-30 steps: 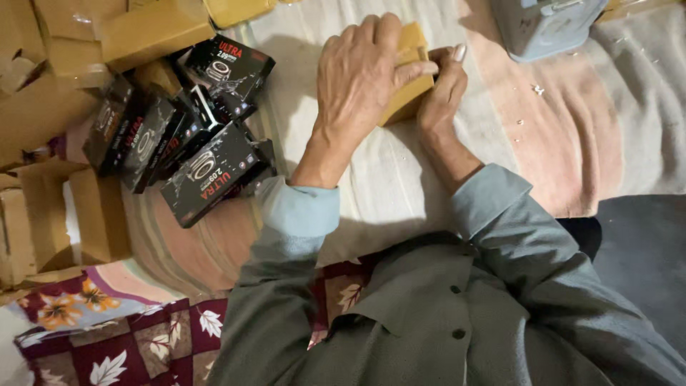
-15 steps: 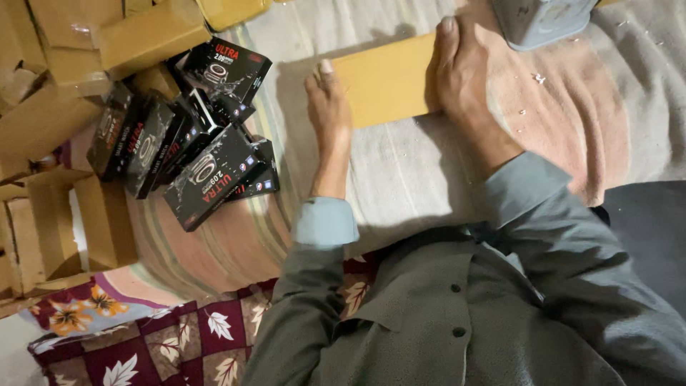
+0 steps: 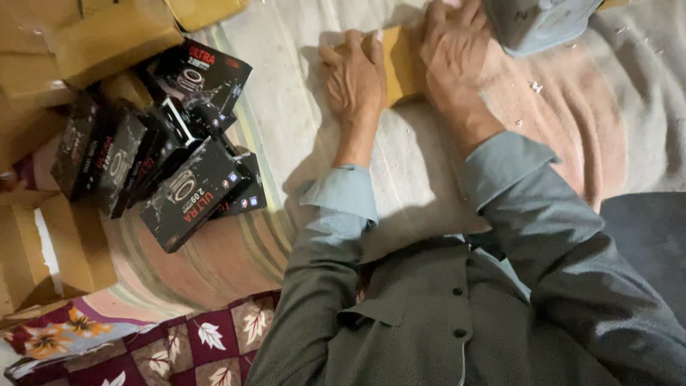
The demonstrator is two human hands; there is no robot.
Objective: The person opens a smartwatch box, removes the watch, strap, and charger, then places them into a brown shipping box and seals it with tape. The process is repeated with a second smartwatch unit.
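- My left hand (image 3: 355, 80) lies palm down, fingers (image 3: 341, 60) together and flat, on the left part of a flat tan cardboard piece (image 3: 400, 66) on the pale striped blanket (image 3: 400, 164).
- My right hand (image 3: 454, 50) presses the right part of that cardboard, fingers spread narrow and flat; neither hand grips it, both only pin it.
- The cardboard sits near the top edge of the view, between the two hands and mostly hidden under them.
- Just beside my right hand stands a grey-blue metal box (image 3: 539, 21); I judge a sideways sweep of that hand could knock it.
- The blanket is soft, so uneven pressure could let the cardboard slide or crease crookedly.
- Well apart to my left, black printed retail boxes (image 3: 189, 189) lie loosely heaped against brown cartons (image 3: 107, 39); a nudge could tumble them.
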